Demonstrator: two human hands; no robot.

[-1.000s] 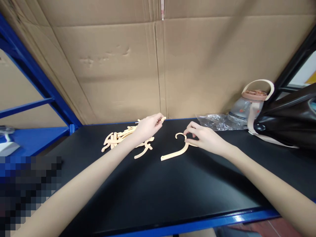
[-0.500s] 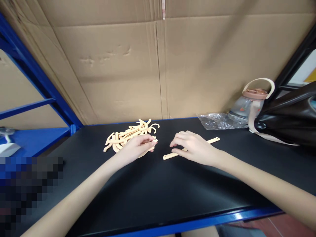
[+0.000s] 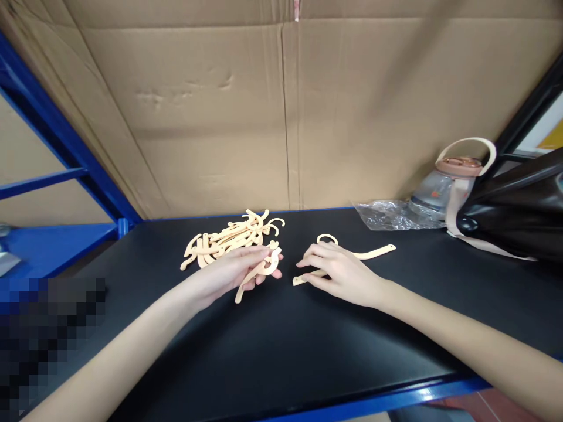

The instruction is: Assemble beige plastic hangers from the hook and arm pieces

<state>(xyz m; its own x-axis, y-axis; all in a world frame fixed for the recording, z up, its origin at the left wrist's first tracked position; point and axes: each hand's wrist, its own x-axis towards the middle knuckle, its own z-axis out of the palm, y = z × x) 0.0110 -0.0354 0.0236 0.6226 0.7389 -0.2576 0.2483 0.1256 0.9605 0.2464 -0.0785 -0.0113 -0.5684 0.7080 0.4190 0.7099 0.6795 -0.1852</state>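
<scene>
My left hand [image 3: 244,266] is closed around a folded beige clothes hanger [image 3: 268,265]. The curved hook end shows between the fingers, and one slim arm points down toward the table front. Right of it, my right hand [image 3: 336,266] curls over a second beige hanger [image 3: 373,253] that is spread out on the black table. Its round hook rises behind the knuckles; an arm end with a small hole sticks out on either side. The palm hides its middle. Behind my left hand lies a heap of similar beige hangers [image 3: 233,234].
The black table [image 3: 281,346] has a blue front edge. Against the cardboard wall [image 3: 211,117] at the back right lie a clear plastic bag [image 3: 391,217] and a water bottle [image 3: 455,181] with a strap. A black bag [image 3: 523,199] stands at the far right.
My left hand has turned and moved slightly down from the heap, with a hanger now showing in it. The hanger under my right hand now shows its hook and looks bent rather than straight.
</scene>
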